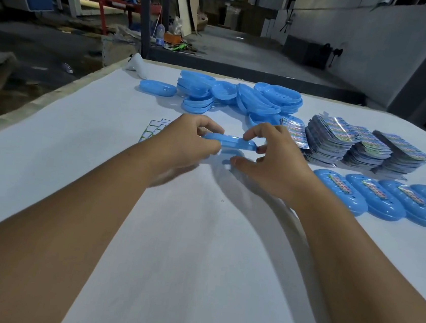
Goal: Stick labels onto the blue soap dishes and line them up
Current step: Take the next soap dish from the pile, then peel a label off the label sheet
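Both hands hold one blue soap dish [231, 141] just above the white table [196, 252], seen edge-on. My left hand [185, 142] grips its left end with curled fingers and thumb. My right hand [271, 154] pinches its right end, one fingertip pressing on its top. A pile of unlabelled blue dishes [240, 96] lies at the back of the table. Stacks of colourful labels [352, 144] sit to the right. A row of labelled dishes [377, 197] is lined up at the right edge.
A single blue dish [158, 88] lies apart at the back left, near a white object [136, 63] at the table's far edge. A white sticker sheet [154, 128] peeks out behind my left hand. Beyond the table is a cluttered workshop floor.
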Demonstrator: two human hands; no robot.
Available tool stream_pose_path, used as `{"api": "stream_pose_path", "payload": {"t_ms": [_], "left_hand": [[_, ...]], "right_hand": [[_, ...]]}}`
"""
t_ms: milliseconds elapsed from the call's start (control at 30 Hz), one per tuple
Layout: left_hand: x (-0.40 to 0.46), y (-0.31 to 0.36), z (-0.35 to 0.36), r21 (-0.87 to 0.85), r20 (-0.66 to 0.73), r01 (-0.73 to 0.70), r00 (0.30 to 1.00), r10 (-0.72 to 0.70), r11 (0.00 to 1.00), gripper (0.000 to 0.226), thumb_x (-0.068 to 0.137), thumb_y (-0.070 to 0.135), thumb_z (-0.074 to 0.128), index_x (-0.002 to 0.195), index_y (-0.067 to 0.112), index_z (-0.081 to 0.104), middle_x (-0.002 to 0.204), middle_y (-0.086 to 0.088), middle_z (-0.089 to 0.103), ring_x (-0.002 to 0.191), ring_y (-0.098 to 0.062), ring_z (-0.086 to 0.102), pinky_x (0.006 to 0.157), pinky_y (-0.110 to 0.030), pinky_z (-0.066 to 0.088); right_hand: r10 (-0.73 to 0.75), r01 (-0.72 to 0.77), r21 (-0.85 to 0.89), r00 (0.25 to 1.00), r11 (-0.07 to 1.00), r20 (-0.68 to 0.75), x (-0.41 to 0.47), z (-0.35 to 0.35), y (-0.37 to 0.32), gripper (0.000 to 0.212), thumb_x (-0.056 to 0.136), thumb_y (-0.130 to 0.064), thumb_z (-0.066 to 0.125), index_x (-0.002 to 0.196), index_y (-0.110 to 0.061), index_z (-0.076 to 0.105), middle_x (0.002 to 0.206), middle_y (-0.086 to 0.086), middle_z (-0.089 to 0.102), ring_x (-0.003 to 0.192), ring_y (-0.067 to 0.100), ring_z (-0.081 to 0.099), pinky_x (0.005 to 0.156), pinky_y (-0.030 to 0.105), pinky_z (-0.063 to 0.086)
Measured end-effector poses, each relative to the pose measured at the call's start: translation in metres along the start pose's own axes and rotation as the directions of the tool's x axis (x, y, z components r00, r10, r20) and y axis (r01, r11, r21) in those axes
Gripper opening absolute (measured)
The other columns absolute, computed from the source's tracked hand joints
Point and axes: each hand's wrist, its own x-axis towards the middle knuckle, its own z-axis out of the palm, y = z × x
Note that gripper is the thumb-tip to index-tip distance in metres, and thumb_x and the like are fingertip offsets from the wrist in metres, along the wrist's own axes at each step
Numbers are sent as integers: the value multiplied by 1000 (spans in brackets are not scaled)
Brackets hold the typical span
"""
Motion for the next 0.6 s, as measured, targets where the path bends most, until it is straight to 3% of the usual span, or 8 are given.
{"api": "stream_pose_path", "payload": {"t_ms": [100,200,300,467,600], "left_hand": [[-3,2,-2,246,62,-79,996,66,966,37,70,32,70,105,43,63,98,22,63,83,1,65,73,-21,52],[-7,3,-1,353,74,-123,992,103,928,39,73,43,76,107,46,58,97,26,57,85,3,59,68,-18,46],[-9,2,-2,438,103,-159,987,126,885,37,76,52,76,106,46,55,102,18,59,84,1,57,67,-20,46],[-11,5,-3,513,167,-178,980,106,840,36,78,44,76,105,45,52,113,13,59,90,-5,57,79,-29,49],[-13,8,-4,528,203,-144,978,40,837,33,80,39,69,107,45,51,114,11,58,86,-2,55,71,-25,46]], "right_hand": [[-6,7,-16,1000,1000,9,0,0,1,38,75,-42,87,100,-36,59,117,-6,53,96,12,60,81,24,49],[-6,7,-36,1000,999,29,-1,-2,2,31,78,-38,85,99,-34,62,113,-6,58,86,3,60,68,11,40],[-1,5,-56,998,998,69,-2,-5,3,27,77,-40,85,96,-33,66,104,-13,63,80,1,61,60,6,41],[10,0,-75,991,997,135,-4,-6,3,23,77,-41,84,92,-34,68,100,-18,63,75,3,64,62,14,44],[0,10,-63,988,998,152,-3,-5,3,17,80,-43,81,86,-34,68,97,-18,65,71,3,64,63,20,45]]}}
